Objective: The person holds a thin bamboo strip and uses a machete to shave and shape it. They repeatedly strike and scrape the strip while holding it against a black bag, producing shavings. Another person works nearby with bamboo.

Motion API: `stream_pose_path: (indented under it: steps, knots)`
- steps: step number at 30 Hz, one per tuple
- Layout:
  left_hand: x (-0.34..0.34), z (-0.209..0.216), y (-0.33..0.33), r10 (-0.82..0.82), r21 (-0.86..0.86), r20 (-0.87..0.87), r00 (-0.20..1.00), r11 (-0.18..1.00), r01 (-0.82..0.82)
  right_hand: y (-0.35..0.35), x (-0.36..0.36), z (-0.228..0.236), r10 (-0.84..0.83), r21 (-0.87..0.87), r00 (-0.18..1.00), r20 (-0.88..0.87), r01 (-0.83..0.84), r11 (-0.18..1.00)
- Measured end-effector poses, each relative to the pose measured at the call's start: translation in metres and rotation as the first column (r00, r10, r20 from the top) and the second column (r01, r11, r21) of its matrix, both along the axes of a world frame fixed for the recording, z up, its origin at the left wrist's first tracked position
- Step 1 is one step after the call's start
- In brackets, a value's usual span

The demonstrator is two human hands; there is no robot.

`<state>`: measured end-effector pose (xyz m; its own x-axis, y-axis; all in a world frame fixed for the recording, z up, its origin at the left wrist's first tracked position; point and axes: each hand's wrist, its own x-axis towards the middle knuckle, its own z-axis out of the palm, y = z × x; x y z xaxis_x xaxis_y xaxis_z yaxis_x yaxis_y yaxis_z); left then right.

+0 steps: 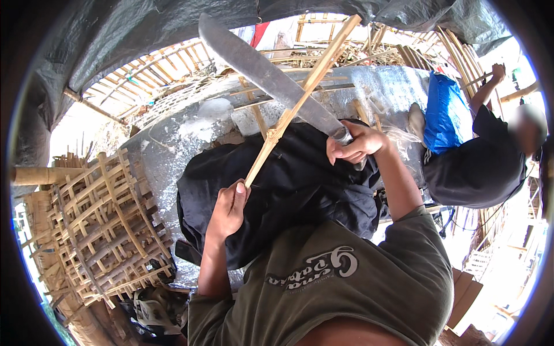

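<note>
Your left hand (229, 210), lower centre of the frame: fingers closed on the low end of a strip (274, 138), pale and split-looking, thumb laid along it. Strip runs from there up and right to the top edge, a knobbly node near its middle.

Your right hand (360, 143), right of centre: fingers curled round the handle of a big knife (259, 70). Blade broad, slanting to the upper left, tip near the top edge. Strip and blade cross in an X at upper centre; cannot tell whether they touch.

Beneath both, black cloth (231, 164) over your lap, mid-frame. Grey sheet (158, 158) spread around it. Woven lattice (101, 213) at lower left. Blue bag (447, 115) at upper right, beside a co-worker (476, 173) in dark clothing at the right edge. Dark tarp (138, 37) hangs across the top.
</note>
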<state>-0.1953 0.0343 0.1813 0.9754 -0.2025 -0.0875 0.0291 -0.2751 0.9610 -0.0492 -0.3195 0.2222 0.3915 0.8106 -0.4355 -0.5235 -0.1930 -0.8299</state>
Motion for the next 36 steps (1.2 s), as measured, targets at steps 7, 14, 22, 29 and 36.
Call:
stream_pose_path:
  steps: [7,14,22,29,36]
  knots:
    - [-0.006,-0.009,-0.021,-0.012,-0.206,-0.263,0.965,0.978,-0.044,0.017,-0.015,-0.036,0.004,0.115,0.981,-0.196,0.019,0.993]
    - [-0.003,-0.012,-0.015,-0.007,-0.108,-0.253,0.967,0.994,-0.021,0.009,-0.009,-0.035,0.073,0.044,0.953,-0.295,-0.063,0.997]
    - [-0.002,-0.005,-0.017,0.046,0.157,-0.066,0.997,0.987,-0.035,0.011,-0.019,-0.030,0.027,-0.089,0.937,-0.348,-0.061,0.994]
    - [-0.003,0.001,-0.014,0.002,0.310,0.098,0.995,0.950,-0.032,0.010,-0.032,-0.034,-0.043,-0.145,0.913,-0.405,-0.018,0.989]
    - [-0.009,-0.025,-0.007,-0.106,0.382,0.300,0.948,0.924,-0.018,0.009,-0.046,-0.040,-0.079,-0.197,0.897,-0.435,-0.009,0.980]
